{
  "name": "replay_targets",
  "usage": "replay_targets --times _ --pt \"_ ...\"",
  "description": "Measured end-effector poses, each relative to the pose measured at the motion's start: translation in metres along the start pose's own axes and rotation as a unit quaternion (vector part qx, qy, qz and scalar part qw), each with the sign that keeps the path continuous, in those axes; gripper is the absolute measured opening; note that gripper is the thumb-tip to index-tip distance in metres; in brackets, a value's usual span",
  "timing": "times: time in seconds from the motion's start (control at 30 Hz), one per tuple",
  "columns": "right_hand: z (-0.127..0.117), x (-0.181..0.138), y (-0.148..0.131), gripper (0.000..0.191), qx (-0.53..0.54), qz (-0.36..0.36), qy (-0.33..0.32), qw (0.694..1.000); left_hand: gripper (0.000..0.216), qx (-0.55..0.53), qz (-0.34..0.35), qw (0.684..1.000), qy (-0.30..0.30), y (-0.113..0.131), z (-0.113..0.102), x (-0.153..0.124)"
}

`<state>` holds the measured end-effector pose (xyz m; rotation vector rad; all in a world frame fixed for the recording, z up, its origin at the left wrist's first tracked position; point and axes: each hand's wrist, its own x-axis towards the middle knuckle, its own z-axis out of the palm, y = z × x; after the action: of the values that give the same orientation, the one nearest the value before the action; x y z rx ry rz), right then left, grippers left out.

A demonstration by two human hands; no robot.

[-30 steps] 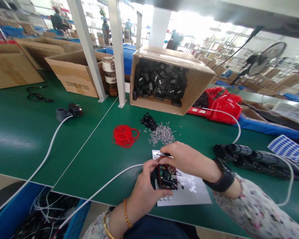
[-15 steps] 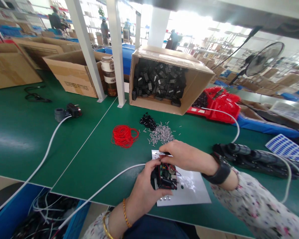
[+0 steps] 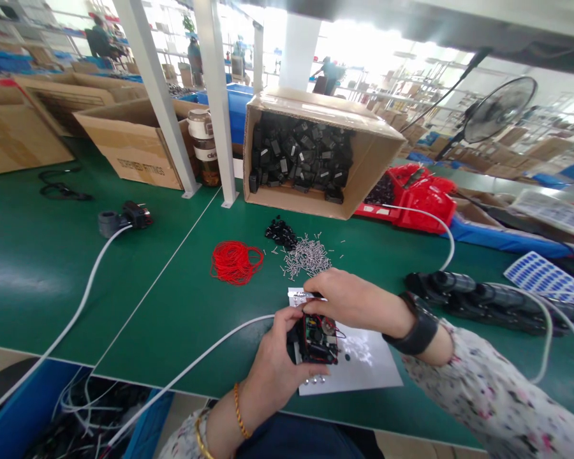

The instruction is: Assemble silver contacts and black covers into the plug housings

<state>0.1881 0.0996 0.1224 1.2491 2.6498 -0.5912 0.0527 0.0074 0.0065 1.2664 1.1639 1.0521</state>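
My left hand [image 3: 275, 363] grips a small black housing [image 3: 316, 340] with an exposed circuit board, held over a white sheet [image 3: 363, 366] on the green table. My right hand [image 3: 349, 299] hovers at the housing's top edge, fingertips pinched on a small metal part that I cannot make out clearly. Just beyond the hands lie a heap of small metal pins [image 3: 306, 258], a pile of small black parts [image 3: 280, 231] and a coil of red wire [image 3: 234, 261]. A few small metal pieces [image 3: 316, 380] rest on the sheet's near edge.
An open cardboard box [image 3: 373, 159] of black adapters lies tipped toward me behind the pins. A white cable [image 3: 191, 366] runs off the table's left front. Black tools [image 3: 483, 303] lie to the right, a red bin [image 3: 421, 197] behind them, cartons and posts at back left.
Both hands and the housing stay nearly in place. My right fingers have closed in slightly on the housing's top edge. The view has shifted a little.
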Motion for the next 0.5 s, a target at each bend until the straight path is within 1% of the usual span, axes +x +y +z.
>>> replay_targets --times 0.17,0.27,0.33,0.4,0.43,0.5 --pt "-0.002 0.003 -0.002 0.014 -0.006 0.009 -0.012 1.000 0.078 0.002 0.005 1.000 -0.001 -0.005 0.001 0.001" --pt "-0.001 0.002 -0.003 0.013 -0.020 0.021 -0.007 1.000 0.078 0.006 0.010 1.000 0.004 -0.006 0.001 0.001" --pt "0.000 0.001 -0.002 0.020 -0.038 0.038 0.000 0.999 0.080 0.014 0.036 0.999 0.002 -0.005 0.000 0.001" --pt "0.002 -0.001 0.000 0.027 -0.051 0.051 0.003 0.997 0.081 0.035 0.081 0.996 -0.013 -0.005 -0.002 0.002" --pt "0.004 -0.002 0.002 0.027 -0.042 0.051 0.004 0.998 0.080 0.049 0.104 0.993 -0.019 -0.004 -0.003 0.002" --pt "0.006 -0.005 0.009 0.021 0.012 0.040 0.003 0.999 0.078 0.076 0.132 0.988 -0.022 -0.004 -0.005 0.002"
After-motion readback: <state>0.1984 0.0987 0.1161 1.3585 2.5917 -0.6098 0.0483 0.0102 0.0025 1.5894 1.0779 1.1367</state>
